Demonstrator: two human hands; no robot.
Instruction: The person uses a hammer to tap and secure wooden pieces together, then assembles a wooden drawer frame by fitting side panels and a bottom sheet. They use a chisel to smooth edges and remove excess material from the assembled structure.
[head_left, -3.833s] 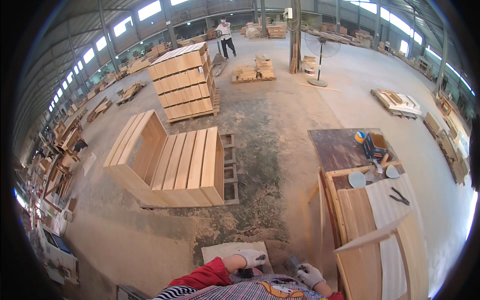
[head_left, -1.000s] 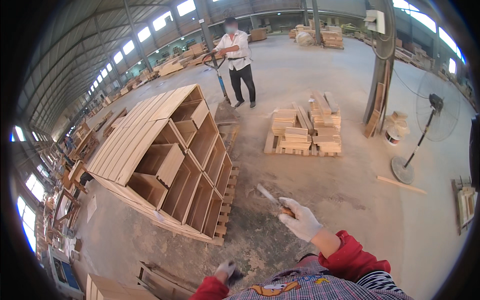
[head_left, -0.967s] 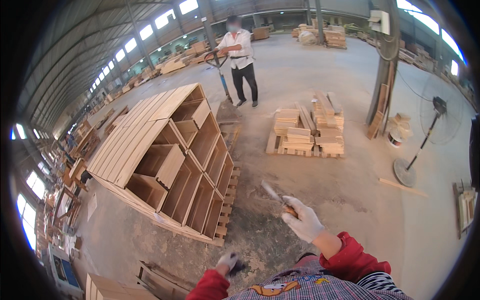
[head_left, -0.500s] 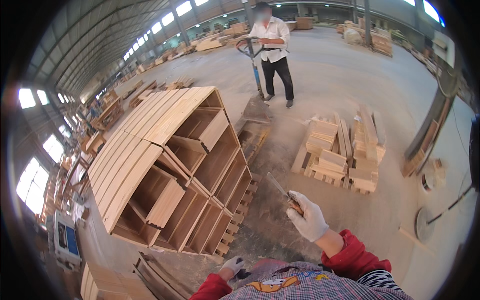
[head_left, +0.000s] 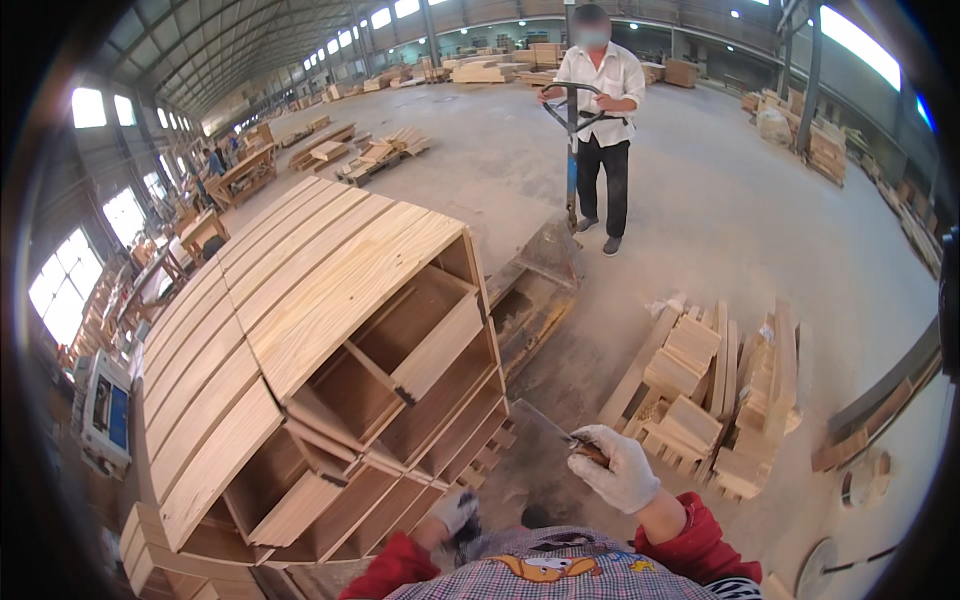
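Note:
My right hand (head_left: 618, 470), in a white glove, is closed around the brown handle of a flat-bladed hand tool (head_left: 543, 424). Its long thin metal blade points up and left toward the wooden cabinets. My left hand (head_left: 455, 512), also gloved, is low beside the cabinets' near corner with its fingers curled. Something dark shows at its fingers, too small to name. A stack of pale wooden cabinet frames (head_left: 330, 300) with open compartments and drawer-like dividers fills the left. Slatted pallet wood (head_left: 492, 440) shows under the stack's right side.
Ahead, a person in a white shirt (head_left: 605, 85) grips the handle of a pallet jack (head_left: 571, 165), its forks near the stack. To the right are piles of cut boards (head_left: 690, 385) on a pallet. A boxy machine (head_left: 105, 415) stands at far left.
My view has shifted, bringing the cabinets nearer and larger. My right hand with the tool sits lower against the scene, and my left hand has come closer to the cabinets.

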